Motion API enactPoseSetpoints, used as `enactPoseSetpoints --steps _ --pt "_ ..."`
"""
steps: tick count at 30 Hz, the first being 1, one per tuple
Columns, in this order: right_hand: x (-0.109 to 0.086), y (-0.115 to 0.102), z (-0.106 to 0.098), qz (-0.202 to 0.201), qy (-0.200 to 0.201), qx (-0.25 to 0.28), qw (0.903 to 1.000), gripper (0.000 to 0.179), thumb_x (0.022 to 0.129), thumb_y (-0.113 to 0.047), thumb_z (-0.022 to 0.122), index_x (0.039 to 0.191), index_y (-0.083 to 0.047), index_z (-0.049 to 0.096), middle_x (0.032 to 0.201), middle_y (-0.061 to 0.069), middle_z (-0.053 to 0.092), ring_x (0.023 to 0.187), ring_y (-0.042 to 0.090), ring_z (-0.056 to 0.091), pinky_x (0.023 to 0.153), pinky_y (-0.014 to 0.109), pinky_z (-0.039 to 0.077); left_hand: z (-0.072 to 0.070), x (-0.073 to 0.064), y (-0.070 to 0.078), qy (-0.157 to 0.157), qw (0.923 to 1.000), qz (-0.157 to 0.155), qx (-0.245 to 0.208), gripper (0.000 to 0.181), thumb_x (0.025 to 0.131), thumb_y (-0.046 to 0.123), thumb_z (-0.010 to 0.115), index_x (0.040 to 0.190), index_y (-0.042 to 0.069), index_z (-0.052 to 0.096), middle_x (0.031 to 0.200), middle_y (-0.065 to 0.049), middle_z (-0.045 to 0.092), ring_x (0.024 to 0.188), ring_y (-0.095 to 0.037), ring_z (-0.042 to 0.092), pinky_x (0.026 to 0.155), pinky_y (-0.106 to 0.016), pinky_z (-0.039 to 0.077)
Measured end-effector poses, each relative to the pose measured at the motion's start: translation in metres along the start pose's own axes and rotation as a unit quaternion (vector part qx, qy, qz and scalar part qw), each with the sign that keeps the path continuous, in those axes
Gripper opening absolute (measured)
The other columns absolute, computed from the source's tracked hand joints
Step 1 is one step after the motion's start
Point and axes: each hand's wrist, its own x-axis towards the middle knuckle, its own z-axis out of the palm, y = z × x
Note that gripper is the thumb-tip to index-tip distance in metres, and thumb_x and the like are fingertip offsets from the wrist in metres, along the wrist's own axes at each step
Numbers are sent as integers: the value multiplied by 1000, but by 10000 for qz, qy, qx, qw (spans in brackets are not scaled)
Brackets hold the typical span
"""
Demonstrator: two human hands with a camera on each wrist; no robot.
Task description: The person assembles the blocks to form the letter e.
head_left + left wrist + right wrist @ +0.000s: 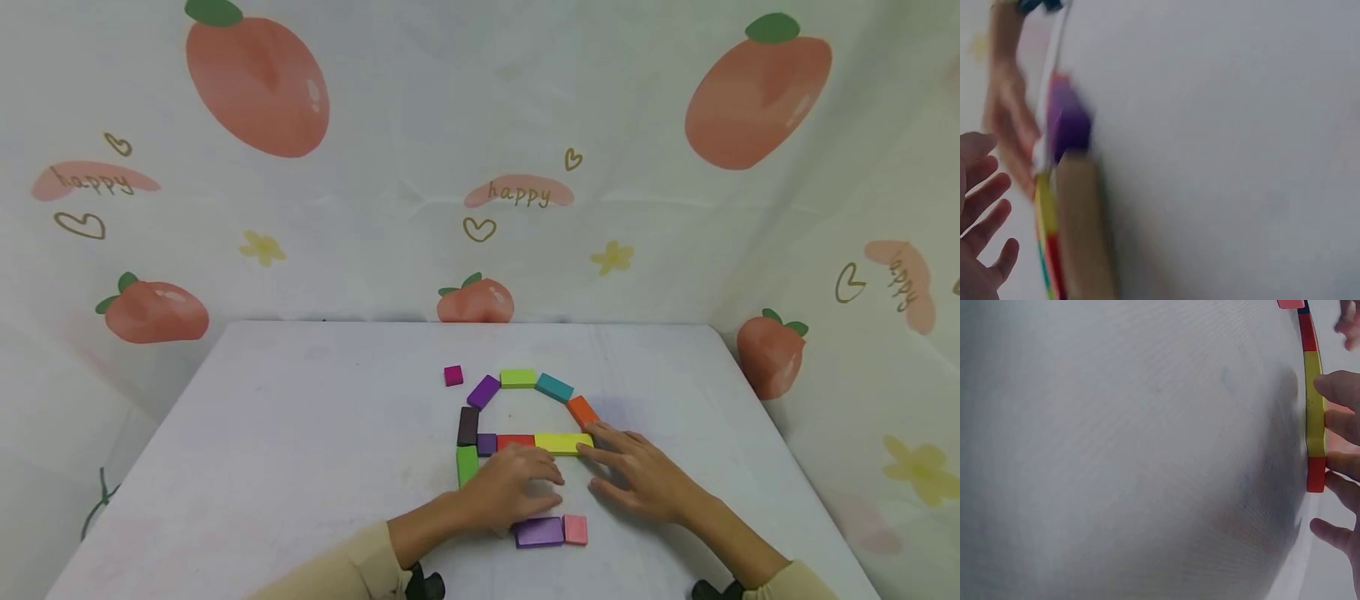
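Coloured wooden blocks lie end to end on the white table. My right hand (641,471) has its fingers stretched out, with fingertips at the yellow block (566,443) and the lower end of the orange block (582,411). Over the lower left of the figure, my left hand (506,490) hovers with loosely bent fingers. In the left wrist view its fingers are spread with nothing between them. Beneath it are the red block (515,439), the green block (467,465) and the purple block (538,532). A blurred tan block (1085,225) shows in the left wrist view; from the head the hand hides it.
A dark brown block (468,426), a violet block (483,391), a lime block (517,379) and a teal block (555,387) curve round the top. A magenta block (453,376) lies apart at the upper left. A pink block (575,529) adjoins the purple one.
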Motion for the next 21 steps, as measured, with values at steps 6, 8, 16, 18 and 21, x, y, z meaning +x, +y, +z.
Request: enactPoseSetpoints --steps 6,8,16,18,21 --pt "1 0 1 30 -37 -30 10000 49 88 -38 74 133 -21 66 147 8 52 133 29 50 98 55 48 -33 2 -38 1168 9906 -704 -26 24 90 19 75 111 8 75 108 1 73 111 -15 63 97 -36 51" --pt "1 0 1 10 -15 -49 10000 49 87 -37 75 133 -21 66 146 8 52 133 28 50 97 54 49 -42 1 -53 1426 9856 -913 26 24 89 17 76 110 6 75 108 -2 73 110 -18 64 96 -38 52" --pt "0 0 0 -81 92 -98 9999 50 86 -36 76 132 -20 67 146 9 53 132 28 51 97 53 49 -68 -9 -98 2086 9627 -1719 78 31 86 10 78 115 1 72 116 -11 71 114 -28 64 100 -45 49" --pt "0 0 0 -105 120 -88 9998 50 85 -36 77 132 -20 67 145 9 53 132 28 51 97 53 50 -70 -12 -107 2113 9572 -1973 128 37 86 8 78 121 2 70 121 -13 69 118 -29 61 103 -46 47" --pt "0 0 1 -140 152 -78 9998 50 86 -36 76 132 -20 67 145 9 53 132 28 51 96 53 50 -72 -16 -119 1964 9516 -2351 248 47 85 9 78 130 3 65 128 -16 65 125 -33 57 107 -49 43"
